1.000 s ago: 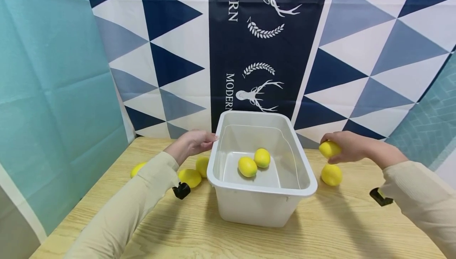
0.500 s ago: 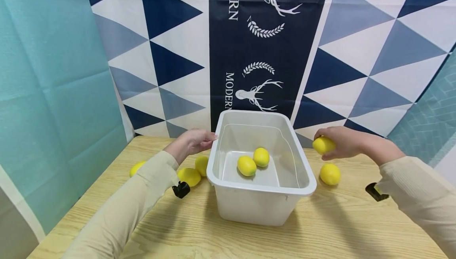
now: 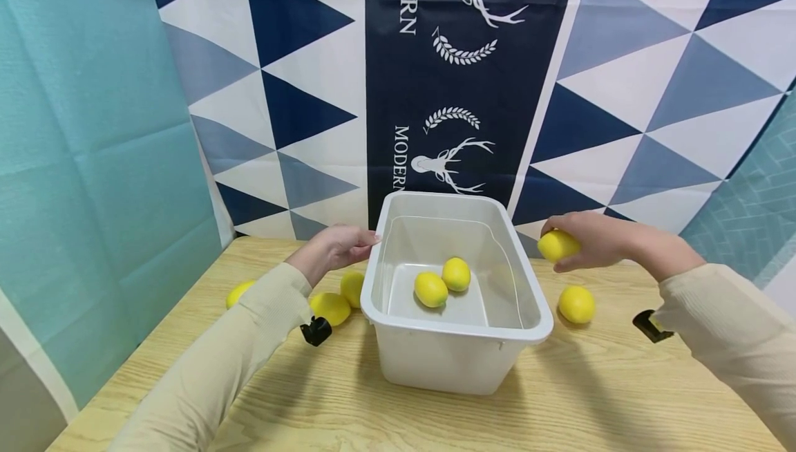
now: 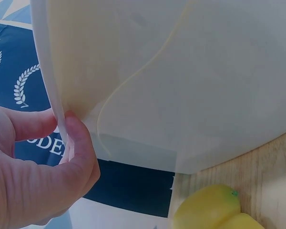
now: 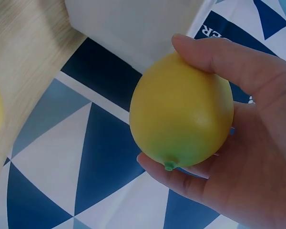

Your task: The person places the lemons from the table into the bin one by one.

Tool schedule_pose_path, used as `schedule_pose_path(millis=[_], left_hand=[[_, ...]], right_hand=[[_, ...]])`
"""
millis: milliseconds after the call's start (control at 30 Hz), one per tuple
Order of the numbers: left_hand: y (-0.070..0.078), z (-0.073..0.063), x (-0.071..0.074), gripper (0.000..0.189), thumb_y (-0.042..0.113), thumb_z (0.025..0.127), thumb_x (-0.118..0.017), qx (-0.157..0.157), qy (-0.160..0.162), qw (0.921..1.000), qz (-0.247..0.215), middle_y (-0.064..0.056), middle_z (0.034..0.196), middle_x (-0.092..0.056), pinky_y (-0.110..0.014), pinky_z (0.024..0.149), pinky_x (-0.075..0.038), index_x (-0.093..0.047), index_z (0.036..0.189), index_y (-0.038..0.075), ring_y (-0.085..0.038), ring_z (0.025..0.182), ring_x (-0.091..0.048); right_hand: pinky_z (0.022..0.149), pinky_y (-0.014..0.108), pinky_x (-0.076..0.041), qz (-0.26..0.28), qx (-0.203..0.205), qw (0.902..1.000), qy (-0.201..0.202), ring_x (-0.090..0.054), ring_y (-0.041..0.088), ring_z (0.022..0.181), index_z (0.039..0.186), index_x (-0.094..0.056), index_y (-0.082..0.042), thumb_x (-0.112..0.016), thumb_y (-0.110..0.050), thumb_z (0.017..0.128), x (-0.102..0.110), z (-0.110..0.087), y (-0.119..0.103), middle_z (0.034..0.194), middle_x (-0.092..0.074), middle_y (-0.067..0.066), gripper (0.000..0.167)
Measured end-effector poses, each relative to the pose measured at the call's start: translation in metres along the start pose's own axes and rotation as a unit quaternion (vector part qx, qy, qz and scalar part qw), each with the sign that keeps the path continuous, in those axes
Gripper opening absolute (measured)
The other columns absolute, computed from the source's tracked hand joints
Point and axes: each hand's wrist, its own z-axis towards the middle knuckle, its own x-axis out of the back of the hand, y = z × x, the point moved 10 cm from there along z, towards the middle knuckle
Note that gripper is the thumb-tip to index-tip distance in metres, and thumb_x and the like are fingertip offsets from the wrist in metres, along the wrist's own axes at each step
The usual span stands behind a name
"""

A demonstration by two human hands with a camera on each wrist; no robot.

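In the head view a pale grey plastic bin [image 3: 435, 359] stands on the table with two lemons [image 3: 430, 289] on its floor. My left hand [image 3: 336, 248] pinches the bin's left rim between thumb and fingers; the left wrist view shows this grip [image 4: 52, 167] closely. On the other side, my right hand [image 3: 600, 239] holds a lemon [image 3: 558, 246] in the air, just right of the bin's right rim. Thumb and fingers wrap that lemon [image 5: 181, 109] in the right wrist view, its green tip showing. Below this hand another lemon [image 3: 576, 304] lies on the table.
Left of the bin, several lemons [image 3: 331, 308] lie on the wooden table [image 3: 348, 410], partly behind the left arm. A patterned cloth [image 3: 311, 92] hangs close behind the bin. Teal cloth [image 3: 106, 162] hangs along the left side.
My right hand has risen a little and moved left toward the bin with its lemon, away from the lemon on the table. The left hand stays on the rim.
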Motion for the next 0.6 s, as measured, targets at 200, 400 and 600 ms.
schedule_pose_path(millis=[200,400,600], left_hand=[[0.000,-0.001,-0.001,0.043,0.004,0.092,-0.059,0.002,0.005,1.0000,0.005,-0.011,0.134,-0.051,-0.024,0.102,-0.048,-0.052,0.134,0.002,-0.016,0.096,-0.057],[-0.002,-0.001,-0.001,0.042,0.005,0.092,-0.060,0.004,0.006,1.0000,0.005,-0.010,0.135,-0.051,-0.025,0.102,-0.048,-0.053,0.133,0.003,-0.017,0.099,-0.057],[-0.002,0.000,-0.001,0.043,0.005,0.093,-0.058,-0.001,0.002,1.0000,0.005,-0.012,0.137,-0.049,-0.028,0.107,-0.045,-0.050,0.135,0.001,-0.017,0.098,-0.056]], right_hand=[[0.069,0.029,-0.050,0.002,-0.009,1.0000,-0.004,-0.052,0.015,0.080,0.112,-0.058,-0.006,-0.081,-0.026,0.075,0.004,0.001,-0.003,0.093,-0.062,0.000,0.048],[0.070,0.030,-0.051,-0.002,-0.001,1.0000,0.005,-0.052,0.015,0.080,0.111,-0.058,-0.005,-0.082,-0.024,0.073,0.011,0.005,-0.011,0.093,-0.062,0.001,0.049],[0.074,0.034,-0.053,-0.005,0.004,0.9999,0.011,-0.053,0.016,0.083,0.114,-0.058,-0.006,-0.081,-0.022,0.074,0.019,0.012,-0.020,0.096,-0.063,0.002,0.049]])
